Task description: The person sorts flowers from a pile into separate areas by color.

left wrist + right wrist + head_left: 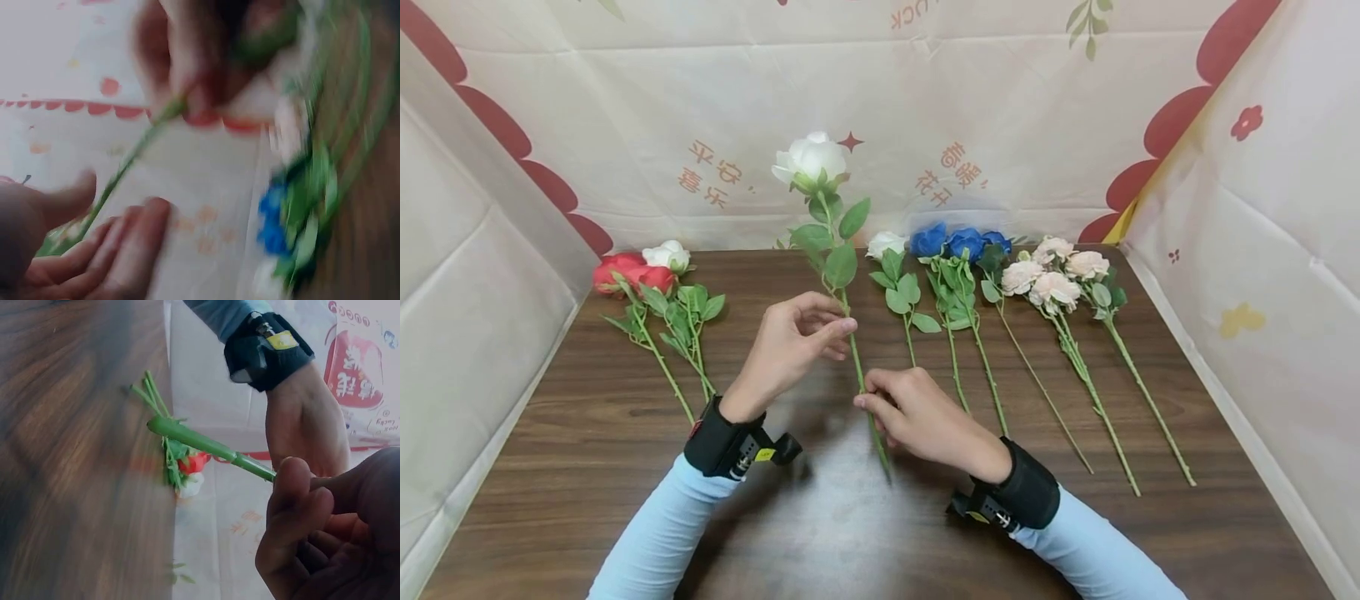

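Thin green stem (859, 367), soft wht bloom (811, 160)

a staged tabletop booth: wooden table (587, 467) walled by printed cloth backdrop (625, 108).

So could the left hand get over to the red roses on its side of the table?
Probably yes: the red roses lie on bare table left of the left hand with nothing between, but that hand grips the white rose stem.
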`<state>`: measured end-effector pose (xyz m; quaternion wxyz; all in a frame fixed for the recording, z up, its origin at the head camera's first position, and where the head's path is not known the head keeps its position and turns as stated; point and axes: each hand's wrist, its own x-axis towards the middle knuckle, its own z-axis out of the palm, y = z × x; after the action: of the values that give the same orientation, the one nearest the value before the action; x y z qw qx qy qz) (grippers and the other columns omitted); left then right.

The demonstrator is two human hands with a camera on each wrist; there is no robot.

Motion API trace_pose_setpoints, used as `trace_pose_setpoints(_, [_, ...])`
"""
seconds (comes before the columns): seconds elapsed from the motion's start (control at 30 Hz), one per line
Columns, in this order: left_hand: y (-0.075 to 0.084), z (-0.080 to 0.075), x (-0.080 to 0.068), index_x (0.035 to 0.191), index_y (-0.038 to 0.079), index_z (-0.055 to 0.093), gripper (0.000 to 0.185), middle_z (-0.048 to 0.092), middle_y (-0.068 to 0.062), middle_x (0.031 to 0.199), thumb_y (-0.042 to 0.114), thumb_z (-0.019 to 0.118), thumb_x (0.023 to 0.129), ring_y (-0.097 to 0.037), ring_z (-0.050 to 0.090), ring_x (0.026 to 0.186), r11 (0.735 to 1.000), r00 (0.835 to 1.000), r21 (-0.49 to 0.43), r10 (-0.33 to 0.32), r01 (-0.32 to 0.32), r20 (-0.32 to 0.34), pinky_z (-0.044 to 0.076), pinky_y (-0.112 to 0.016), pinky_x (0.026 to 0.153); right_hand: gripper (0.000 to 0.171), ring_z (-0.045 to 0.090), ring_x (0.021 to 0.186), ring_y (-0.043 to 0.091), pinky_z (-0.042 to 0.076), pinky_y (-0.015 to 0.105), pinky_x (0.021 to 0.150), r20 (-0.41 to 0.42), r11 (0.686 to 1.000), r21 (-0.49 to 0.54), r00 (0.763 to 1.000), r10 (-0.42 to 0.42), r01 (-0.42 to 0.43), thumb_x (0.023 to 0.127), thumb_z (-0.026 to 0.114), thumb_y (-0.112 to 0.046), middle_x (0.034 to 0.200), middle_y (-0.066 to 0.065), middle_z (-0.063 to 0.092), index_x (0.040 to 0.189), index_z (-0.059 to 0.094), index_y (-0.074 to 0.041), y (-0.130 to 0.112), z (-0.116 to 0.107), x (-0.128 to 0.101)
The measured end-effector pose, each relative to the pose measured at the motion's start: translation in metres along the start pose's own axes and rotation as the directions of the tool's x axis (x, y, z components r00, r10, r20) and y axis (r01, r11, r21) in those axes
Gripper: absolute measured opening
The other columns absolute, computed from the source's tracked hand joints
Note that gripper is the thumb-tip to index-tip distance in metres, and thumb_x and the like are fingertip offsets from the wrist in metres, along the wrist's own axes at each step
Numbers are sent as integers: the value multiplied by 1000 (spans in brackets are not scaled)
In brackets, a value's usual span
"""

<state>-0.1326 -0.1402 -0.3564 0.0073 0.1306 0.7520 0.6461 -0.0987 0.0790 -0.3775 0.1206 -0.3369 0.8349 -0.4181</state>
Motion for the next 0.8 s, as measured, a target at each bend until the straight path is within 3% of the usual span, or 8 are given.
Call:
trace_pose_setpoints(0.07, [-2,-9,2,112,4,70,26,77,-15,99,25,75,97,-24,76,74,987,1000,159,-1,6,-31,65,-34,68,24,60,49,13,44,21,46,-13,1000,-2,1000,19,-19,108,56,-17,64,0,60,86,61,-10,4,0,4])
trace_pose_setpoints(0.13, [-4,-20,3,110,11,71,28,77,-10,97,34,75,96,-22,76,73,958,997,284,-5,27,-77,65,-34,66,24,63,50,18,44,22,45,-23,999,0,998,52,-52,107,57,-16,65,1,62,85,61,-8,10,-2,9])
trace_pose_setpoints(0.27, [-8,-36,6,111,13,69,33,77,-7,96,43,72,97,-17,75,71,912,991,404,-22,75,-133,64,-38,67,22,67,54,32,45,24,43,-18,986,22,986,166,-165,107,58,-17,66,1,62,88,65,-7,25,-8,22])
trace_pose_setpoints(0.43, [-12,-43,7,112,13,69,36,77,-7,96,47,69,98,-16,74,69,861,984,501,1,90,-178,59,-37,64,27,68,57,37,42,25,44,22,965,11,965,261,-261,107,58,-18,64,2,62,86,66,-4,45,-12,37])
trace_pose_setpoints(0.6, [-18,-46,10,109,14,70,35,76,-6,97,47,67,99,-18,73,76,811,979,576,20,104,-205,54,-36,67,33,66,52,27,45,26,45,46,941,-18,940,339,-339,107,58,-18,63,5,64,76,62,-6,58,-9,48])
trace_pose_setpoints(0.8, [-22,-47,12,107,13,71,32,76,-6,98,44,68,100,-23,72,85,787,981,603,-14,131,-195,53,-38,72,34,64,50,19,53,31,50,105,917,-28,911,398,-398,107,57,-18,63,7,64,78,64,-2,65,-5,54])
